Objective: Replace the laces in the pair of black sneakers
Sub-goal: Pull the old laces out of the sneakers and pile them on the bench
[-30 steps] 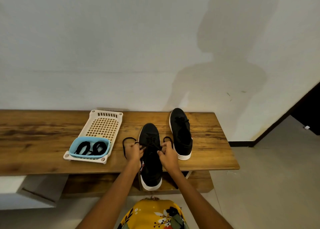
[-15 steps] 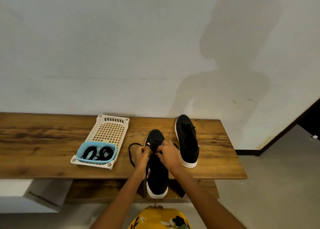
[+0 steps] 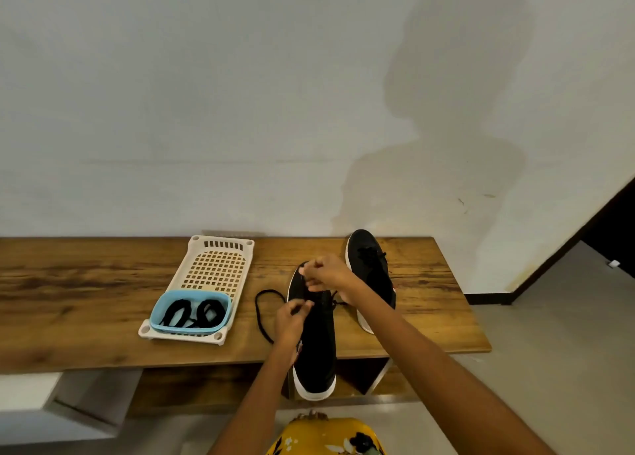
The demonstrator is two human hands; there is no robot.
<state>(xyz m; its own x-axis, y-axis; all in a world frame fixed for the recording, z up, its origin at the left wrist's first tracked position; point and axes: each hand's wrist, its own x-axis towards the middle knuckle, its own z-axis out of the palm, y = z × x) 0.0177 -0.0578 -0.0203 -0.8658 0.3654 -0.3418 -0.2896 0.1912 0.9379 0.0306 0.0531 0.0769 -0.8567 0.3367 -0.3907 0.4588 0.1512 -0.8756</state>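
Observation:
A black sneaker with a white sole [image 3: 316, 348] lies lengthwise on the wooden bench [image 3: 86, 303], its heel past the front edge. My left hand [image 3: 292, 319] pinches its black lace at the shoe's left side; a loop of that lace [image 3: 263, 312] lies on the wood to the left. My right hand [image 3: 326, 274] is raised over the toe end and pinches the lace there. The second black sneaker [image 3: 372, 265] rests just right of it, partly behind my right forearm, with its lace in place.
A cream perforated tray [image 3: 220, 265] sits left of the shoes and carries a small blue basket [image 3: 190, 312] holding coiled black laces. A white wall stands behind the bench. Grey floor and a dark doorway lie to the right.
My right hand has risen and moved toward the toe of the near sneaker, drawing the lace up. The left hand stays at the shoe's left side. The camera has tilted slightly.

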